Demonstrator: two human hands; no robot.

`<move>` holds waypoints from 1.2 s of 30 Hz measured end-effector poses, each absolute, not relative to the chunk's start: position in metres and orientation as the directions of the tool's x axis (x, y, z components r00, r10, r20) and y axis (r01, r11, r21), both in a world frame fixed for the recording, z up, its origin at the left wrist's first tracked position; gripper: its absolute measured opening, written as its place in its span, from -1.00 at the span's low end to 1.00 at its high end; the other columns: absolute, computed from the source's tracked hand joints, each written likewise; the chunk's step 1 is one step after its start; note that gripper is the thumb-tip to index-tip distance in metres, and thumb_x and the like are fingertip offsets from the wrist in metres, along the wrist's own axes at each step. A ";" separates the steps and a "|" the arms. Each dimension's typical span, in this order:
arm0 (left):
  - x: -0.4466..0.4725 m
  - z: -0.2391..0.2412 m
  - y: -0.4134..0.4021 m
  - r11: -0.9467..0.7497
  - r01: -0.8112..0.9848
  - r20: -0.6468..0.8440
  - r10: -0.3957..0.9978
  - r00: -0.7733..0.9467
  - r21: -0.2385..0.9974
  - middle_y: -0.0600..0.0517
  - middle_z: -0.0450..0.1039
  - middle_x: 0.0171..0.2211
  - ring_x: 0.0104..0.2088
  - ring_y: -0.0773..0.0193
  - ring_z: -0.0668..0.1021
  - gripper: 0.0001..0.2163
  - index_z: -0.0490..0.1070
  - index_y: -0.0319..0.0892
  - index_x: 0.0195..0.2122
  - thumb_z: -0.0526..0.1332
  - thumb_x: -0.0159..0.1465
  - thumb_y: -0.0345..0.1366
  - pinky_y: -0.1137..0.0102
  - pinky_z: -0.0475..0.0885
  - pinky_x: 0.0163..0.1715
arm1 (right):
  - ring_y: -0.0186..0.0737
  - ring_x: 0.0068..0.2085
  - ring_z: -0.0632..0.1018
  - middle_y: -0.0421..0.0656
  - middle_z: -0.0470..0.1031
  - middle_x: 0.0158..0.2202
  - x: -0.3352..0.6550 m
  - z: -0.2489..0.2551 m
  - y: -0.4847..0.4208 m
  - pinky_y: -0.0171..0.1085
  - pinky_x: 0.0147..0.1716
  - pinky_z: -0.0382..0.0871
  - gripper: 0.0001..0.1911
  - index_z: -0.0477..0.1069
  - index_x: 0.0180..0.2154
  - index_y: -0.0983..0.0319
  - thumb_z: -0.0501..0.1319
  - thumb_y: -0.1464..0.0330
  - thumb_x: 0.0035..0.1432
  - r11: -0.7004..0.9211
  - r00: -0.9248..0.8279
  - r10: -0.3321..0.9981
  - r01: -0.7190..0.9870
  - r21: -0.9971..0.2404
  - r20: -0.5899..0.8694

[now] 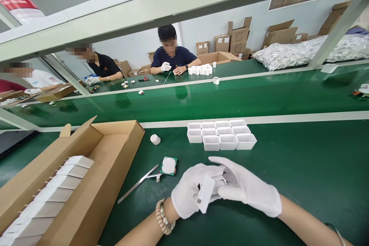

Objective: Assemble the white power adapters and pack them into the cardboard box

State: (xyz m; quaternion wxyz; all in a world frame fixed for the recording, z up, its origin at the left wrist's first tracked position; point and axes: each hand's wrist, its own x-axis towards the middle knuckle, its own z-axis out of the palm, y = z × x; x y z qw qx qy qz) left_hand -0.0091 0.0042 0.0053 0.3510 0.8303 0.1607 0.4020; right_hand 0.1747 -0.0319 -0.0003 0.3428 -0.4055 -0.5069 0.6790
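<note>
A white casing (pixel 205 194) is held between the two gloved hands, above the near part of the green surface (pixel 302 184); its flat face is tilted, with a small opening near its lower end. The left hand (pixel 190 190) has its fingers closed around the casing; the right hand (pixel 248 190) bends about its other side, the thumb close against it, though whether those fingers grip is hidden. A beaded bracelet (pixel 165 217) circles the left wrist.

Just beyond the left hand lies a green circuit board (pixel 168 165) with a round white pad on top; metal tweezers (pixel 137 185) lie to its left, their tips near it; a small white connector (pixel 158 177) sits by its lower corner. Farther off stands a small white cylinder (pixel 155 139); beyond the hands, open white boxes (pixel 228 142) stand close together in three rows. At left, an open cardboard box (pixel 115 161) holds a slanting row of white housings (pixel 56 184).

Past the surface's pale edge runs a green belt (pixel 259 96); on its far side a co-worker in a dark shirt (pixel 174 59) sits beside a cluster of white parts (pixel 200 70); bagged goods (pixel 288 54) lie to the right.
</note>
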 end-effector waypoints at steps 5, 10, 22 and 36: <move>-0.003 0.003 0.002 -0.419 -0.061 0.314 0.567 0.762 0.906 0.01 0.52 -0.50 -0.49 0.32 0.55 -0.76 0.52 -0.20 -0.20 0.25 0.19 -0.17 0.49 0.49 -0.43 | -0.23 -0.41 0.52 -0.17 0.48 -0.33 0.169 0.001 -0.034 -0.26 -0.49 0.43 -0.43 0.25 0.07 0.25 0.32 0.33 0.02 -0.295 -0.433 0.872 -0.097 -0.950 -0.227; -0.006 0.002 0.002 -0.384 0.015 0.241 0.610 0.755 0.923 -0.02 0.54 -0.44 -0.42 0.28 0.57 -0.72 0.53 -0.21 -0.21 0.31 0.13 -0.15 0.47 0.49 -0.36 | -0.25 -0.43 0.53 -0.13 0.50 -0.32 0.172 0.012 -0.029 -0.33 -0.54 0.39 -0.62 0.39 -0.08 0.27 0.31 0.28 0.05 -0.293 -0.451 0.866 -0.108 -0.950 -0.216; -0.012 -0.017 -0.002 -0.300 0.029 0.164 0.597 0.785 0.953 -0.06 0.53 -0.43 -0.42 0.26 0.56 -0.73 0.53 -0.26 -0.27 0.28 0.14 -0.15 0.41 0.52 -0.34 | -0.10 -0.32 0.58 -0.14 0.51 -0.30 0.166 0.003 -0.033 -0.29 -0.54 0.42 -0.33 0.22 0.12 0.24 0.35 0.40 -0.04 -0.340 -0.538 0.801 -0.046 -0.939 -0.264; -0.006 -0.018 0.002 -0.099 0.035 0.024 0.539 0.842 0.994 0.00 0.41 -0.62 -0.58 0.33 0.46 -0.61 0.51 -0.25 -0.48 0.25 0.10 0.05 0.45 0.42 -0.55 | -0.17 -0.37 0.58 -0.12 0.54 -0.31 0.167 0.005 -0.033 -0.25 -0.46 0.46 -0.36 0.27 0.10 0.25 0.35 0.27 -0.01 -0.322 -0.546 0.819 -0.182 -0.929 -0.177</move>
